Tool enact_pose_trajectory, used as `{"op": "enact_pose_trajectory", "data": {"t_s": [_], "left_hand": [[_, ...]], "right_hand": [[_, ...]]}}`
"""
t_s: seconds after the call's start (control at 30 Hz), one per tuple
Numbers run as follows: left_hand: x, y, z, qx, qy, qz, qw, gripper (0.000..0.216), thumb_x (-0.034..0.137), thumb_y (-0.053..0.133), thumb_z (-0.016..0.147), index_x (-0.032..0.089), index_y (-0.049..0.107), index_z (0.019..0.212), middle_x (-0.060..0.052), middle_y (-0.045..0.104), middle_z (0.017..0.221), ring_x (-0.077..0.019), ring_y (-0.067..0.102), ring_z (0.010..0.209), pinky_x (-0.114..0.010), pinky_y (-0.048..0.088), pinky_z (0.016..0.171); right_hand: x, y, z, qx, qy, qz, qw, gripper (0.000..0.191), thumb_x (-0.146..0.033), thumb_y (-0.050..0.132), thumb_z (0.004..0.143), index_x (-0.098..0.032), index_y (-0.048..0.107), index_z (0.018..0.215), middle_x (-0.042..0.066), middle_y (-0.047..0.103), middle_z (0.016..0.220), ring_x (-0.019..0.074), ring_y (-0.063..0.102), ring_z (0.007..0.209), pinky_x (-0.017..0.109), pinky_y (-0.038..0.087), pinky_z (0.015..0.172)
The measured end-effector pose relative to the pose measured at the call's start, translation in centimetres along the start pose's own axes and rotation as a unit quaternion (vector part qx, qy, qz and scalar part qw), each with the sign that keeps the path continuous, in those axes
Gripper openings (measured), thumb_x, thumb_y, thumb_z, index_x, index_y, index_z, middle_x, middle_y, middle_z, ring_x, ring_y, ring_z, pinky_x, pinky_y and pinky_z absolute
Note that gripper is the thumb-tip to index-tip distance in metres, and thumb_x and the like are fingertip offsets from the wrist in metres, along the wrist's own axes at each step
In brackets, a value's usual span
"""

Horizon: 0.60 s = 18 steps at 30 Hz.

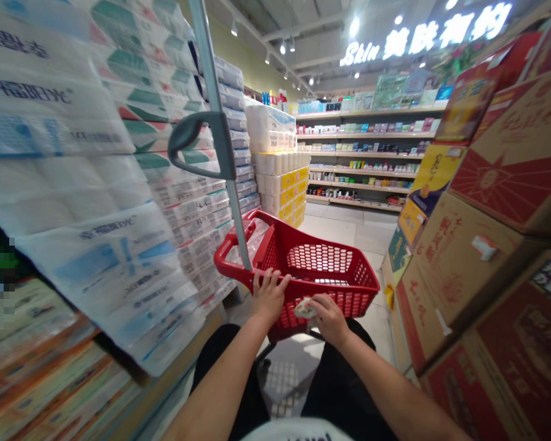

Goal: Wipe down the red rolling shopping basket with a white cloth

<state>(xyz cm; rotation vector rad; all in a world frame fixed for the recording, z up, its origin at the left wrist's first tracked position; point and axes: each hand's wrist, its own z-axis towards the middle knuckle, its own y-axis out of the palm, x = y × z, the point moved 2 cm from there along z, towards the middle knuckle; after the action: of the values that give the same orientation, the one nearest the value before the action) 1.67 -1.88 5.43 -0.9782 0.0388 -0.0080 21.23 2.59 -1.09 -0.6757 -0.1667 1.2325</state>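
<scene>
A red plastic shopping cart [326, 245] with perforated basket walls stands in front of my knees. My left hand [269, 297] grips its near rim by the base of the grey pole [236, 214], fingers hooked over the edge. A crumpled whitish cloth [304, 308] is pinched in my right hand [329, 317], close against the basket's near side wall. Whether the cloth presses on the plastic I cannot tell. The inside of the basket's near wall is partly hidden. A grey looped handle [202, 147] sits higher on the pole.
Tall stacks of wrapped tissue packs [110, 233] line the left side. Cardboard cartons [468, 257] are piled on the right. Further back stand more paper packs [280, 165] and shelves [362, 156] of small boxed goods. Tiled floor [362, 229] runs between the stacks beyond the cart.
</scene>
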Motion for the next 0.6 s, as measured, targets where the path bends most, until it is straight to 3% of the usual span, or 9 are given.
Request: {"op": "enact_pose_trajectory", "data": {"t_s": [0.13,0.4,0.53,0.6], "left_hand": [[0.1,-0.1,-0.2,0.001,0.004,0.003,1.000,0.044,0.023,0.051,0.085,0.032,0.054,0.128,-0.006,0.055,0.129,-0.0295,0.036,0.131,-0.055,0.007,0.114],[0.3,-1.4,0.0,0.004,-0.006,-0.052,0.999,0.043,0.020,0.055,0.084,0.029,0.057,0.126,-0.007,0.055,0.132,-0.0295,0.035,0.133,-0.056,0.009,0.114],[1.6,-4.5,0.5,-0.011,-0.039,-0.187,0.982,0.024,0.024,0.052,0.087,0.028,0.067,0.106,-0.003,0.064,0.118,-0.0272,0.046,0.124,-0.058,0.020,0.112],[3.0,-7.4,0.3,-0.057,0.000,-0.315,0.947,0.026,0.023,0.045,0.091,0.025,0.065,0.108,-0.003,0.068,0.110,-0.0194,0.059,0.107,-0.045,0.038,0.104]], "right_hand": [[2.0,-1.2,1.2,0.050,0.065,-0.003,0.997,0.041,-0.006,0.045,0.078,-0.021,0.065,0.110,0.010,0.061,0.107,0.0229,0.056,0.103,0.041,0.050,0.091],[3.2,-0.3,1.0,0.026,0.123,0.021,0.992,0.040,-0.012,0.044,0.075,-0.019,0.065,0.108,0.011,0.061,0.111,0.0253,0.057,0.106,0.043,0.050,0.091],[3.3,-0.4,1.1,0.046,0.128,0.024,0.990,0.038,-0.012,0.045,0.075,-0.020,0.065,0.107,0.010,0.060,0.112,0.0241,0.056,0.106,0.041,0.049,0.092],[3.5,-0.5,1.5,0.059,0.125,0.017,0.990,0.037,-0.012,0.047,0.075,-0.021,0.064,0.106,0.009,0.060,0.109,0.0233,0.056,0.103,0.040,0.049,0.091]]}}
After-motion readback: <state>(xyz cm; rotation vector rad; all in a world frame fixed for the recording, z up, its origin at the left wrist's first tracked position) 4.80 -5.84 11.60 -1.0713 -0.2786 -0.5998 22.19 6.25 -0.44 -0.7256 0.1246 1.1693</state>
